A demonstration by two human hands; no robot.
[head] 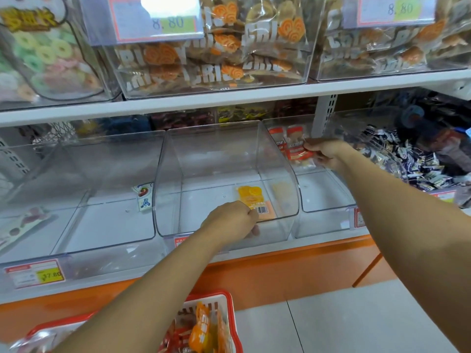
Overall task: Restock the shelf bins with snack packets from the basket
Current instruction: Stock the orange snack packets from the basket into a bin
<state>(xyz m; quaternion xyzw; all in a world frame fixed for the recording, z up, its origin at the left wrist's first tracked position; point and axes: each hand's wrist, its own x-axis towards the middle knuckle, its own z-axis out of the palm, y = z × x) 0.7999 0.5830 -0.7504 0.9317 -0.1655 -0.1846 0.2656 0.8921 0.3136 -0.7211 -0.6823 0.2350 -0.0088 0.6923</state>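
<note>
My left hand (233, 220) reaches into the middle clear bin (173, 189) and pinches an orange snack packet (253, 200) lying on the bin floor. My right hand (328, 152) is stretched into the bin to the right (328, 200), holding several red-and-white packets (295, 146) near its back. The red basket (226, 301) sits on the floor below my left forearm, with several orange and red packets (201, 329) inside.
A left bin (76, 225) holds one small packet (144, 196) against its right wall. A far-right bin (413, 161) is heaped with dark blue-and-white packets. The upper shelf (229, 98) carries full bins of crisps. Orange shelf base and grey floor tiles lie below.
</note>
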